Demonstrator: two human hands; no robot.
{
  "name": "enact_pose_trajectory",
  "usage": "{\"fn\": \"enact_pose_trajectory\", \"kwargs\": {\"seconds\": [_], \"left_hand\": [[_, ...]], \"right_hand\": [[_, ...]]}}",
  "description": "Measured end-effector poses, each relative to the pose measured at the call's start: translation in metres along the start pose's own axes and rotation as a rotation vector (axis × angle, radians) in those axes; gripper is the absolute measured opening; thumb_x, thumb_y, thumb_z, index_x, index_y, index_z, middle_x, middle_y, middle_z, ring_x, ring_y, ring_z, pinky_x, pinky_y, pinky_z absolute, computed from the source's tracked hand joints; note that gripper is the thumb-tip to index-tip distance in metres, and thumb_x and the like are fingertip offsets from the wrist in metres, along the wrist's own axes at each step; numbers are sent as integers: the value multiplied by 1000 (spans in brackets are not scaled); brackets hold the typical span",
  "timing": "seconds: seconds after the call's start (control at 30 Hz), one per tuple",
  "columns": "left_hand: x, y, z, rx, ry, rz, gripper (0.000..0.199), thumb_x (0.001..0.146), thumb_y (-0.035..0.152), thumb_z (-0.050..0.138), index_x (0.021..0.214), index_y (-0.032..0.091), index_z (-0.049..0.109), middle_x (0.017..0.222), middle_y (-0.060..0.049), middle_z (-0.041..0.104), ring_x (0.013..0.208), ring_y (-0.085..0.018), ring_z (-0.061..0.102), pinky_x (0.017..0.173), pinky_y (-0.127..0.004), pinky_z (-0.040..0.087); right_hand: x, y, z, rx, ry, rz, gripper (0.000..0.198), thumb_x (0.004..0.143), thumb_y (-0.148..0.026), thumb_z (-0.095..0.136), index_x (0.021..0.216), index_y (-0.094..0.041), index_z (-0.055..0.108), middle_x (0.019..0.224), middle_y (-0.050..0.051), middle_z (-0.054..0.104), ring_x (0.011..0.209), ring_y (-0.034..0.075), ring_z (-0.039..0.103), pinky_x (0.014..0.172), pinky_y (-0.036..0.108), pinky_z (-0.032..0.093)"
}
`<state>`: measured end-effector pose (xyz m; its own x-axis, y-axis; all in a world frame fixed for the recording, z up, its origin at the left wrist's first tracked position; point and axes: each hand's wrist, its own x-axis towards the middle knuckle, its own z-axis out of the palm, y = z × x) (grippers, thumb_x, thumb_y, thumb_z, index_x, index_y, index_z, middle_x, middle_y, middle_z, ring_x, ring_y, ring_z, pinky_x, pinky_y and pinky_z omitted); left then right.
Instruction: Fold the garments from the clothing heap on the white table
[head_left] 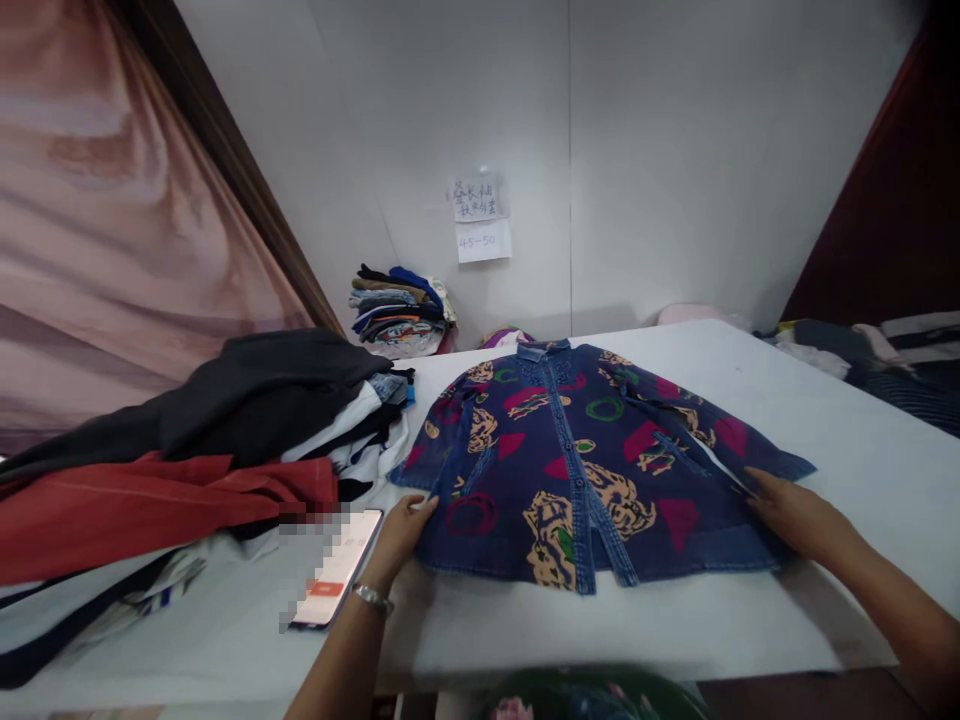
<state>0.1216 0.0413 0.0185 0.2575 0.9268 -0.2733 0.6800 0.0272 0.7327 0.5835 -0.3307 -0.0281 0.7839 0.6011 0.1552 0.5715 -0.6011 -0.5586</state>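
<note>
A dark blue denim jacket (525, 450) lies spread front side up on the white table, collar pointing away from me. Its front carries magenta patches, green rings and tan figures, and the button strip parts near the hem. My left hand (405, 525), with a metal bracelet at the wrist, pinches the jacket's left side edge near the hem. On the opposite side, my right hand (795, 510) grips the side edge below the sleeve, its fingertips partly hidden. Both sleeves angle outward from the body.
A loose heap of clothes (262, 400) covers the table's left part. A phone (341, 570) lies between it and my left arm. Folded clothes (401, 310) are stacked by the wall under paper signs (482, 220). More fabric (915, 370) lies beyond the table's right edge.
</note>
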Motion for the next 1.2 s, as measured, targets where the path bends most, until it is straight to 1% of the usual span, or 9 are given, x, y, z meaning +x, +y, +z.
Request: {"fn": "enact_pose_trajectory", "kwargs": {"seconds": [0.17, 0.27, 0.43, 0.67, 0.8, 0.9, 1.0, 1.1, 1.2], "left_hand": [[9, 13, -8, 175, 39, 70, 43, 91, 50, 43, 80, 16, 67, 87, -9, 73, 89, -26, 69, 77, -33, 50], [14, 24, -14, 387, 208, 97, 36, 91, 43, 43, 91, 16, 66, 95, -12, 71, 95, -29, 67, 78, -36, 48], [30, 38, -19, 659, 388, 154, 49, 90, 48, 45, 127, 16, 54, 128, -18, 59, 106, -32, 63, 79, -39, 49], [79, 57, -49, 816, 307, 152, 31, 91, 23, 39, 99, 13, 68, 106, -20, 69, 102, -31, 66, 79, -36, 49], [104, 97, -110, 800, 612, 158, 37, 91, 21, 34, 107, 9, 65, 108, -24, 66, 100, -35, 65, 79, -43, 50], [111, 130, -124, 736, 788, 212, 36, 89, 19, 38, 110, 10, 64, 111, -23, 64, 99, -33, 65, 78, -43, 51], [104, 151, -76, 743, 654, 535, 35, 89, 25, 43, 116, 15, 62, 116, -16, 64, 107, -29, 61, 86, -39, 50], [91, 147, 6, 767, 262, 859, 35, 91, 35, 48, 116, 17, 63, 122, -12, 63, 116, -24, 56, 100, -34, 44], [87, 122, 67, 765, 106, 873, 40, 92, 41, 49, 121, 16, 61, 136, -13, 55, 130, -26, 46, 107, -38, 38]], "right_hand": [[1, -75, 16, -15, 15, -402, 49, 88, -48, 42, 125, -24, 61, 131, 10, 60, 124, 32, 53, 108, 49, 41], [4, -105, 43, -53, -93, -527, 53, 90, -50, 41, 132, -23, 58, 146, 10, 47, 137, 30, 40, 113, 47, 33], [6, -102, 84, -334, -282, -466, 59, 90, -54, 39, 136, -21, 56, 149, 13, 43, 140, 33, 34, 112, 57, 28], [1, -93, 91, -382, -238, -500, 60, 93, -57, 33, 140, -24, 52, 150, 10, 41, 141, 29, 33, 115, 52, 26], [1, -95, 91, -401, -238, -503, 60, 94, -56, 33, 141, -23, 51, 151, 10, 40, 142, 29, 32, 115, 53, 25], [0, -96, 93, -402, -236, -500, 60, 95, -57, 33, 140, -22, 52, 152, 12, 39, 141, 31, 32, 114, 55, 25], [0, -98, 93, -359, -244, -491, 60, 94, -58, 33, 140, -23, 52, 151, 12, 39, 142, 31, 31, 114, 56, 23], [10, -99, 85, -235, -322, -467, 60, 91, -60, 40, 137, -25, 55, 150, 11, 42, 141, 32, 33, 114, 55, 25], [36, -89, 60, -60, -241, -397, 53, 91, -55, 43, 130, -24, 62, 146, 9, 47, 136, 29, 41, 112, 48, 34]]}}
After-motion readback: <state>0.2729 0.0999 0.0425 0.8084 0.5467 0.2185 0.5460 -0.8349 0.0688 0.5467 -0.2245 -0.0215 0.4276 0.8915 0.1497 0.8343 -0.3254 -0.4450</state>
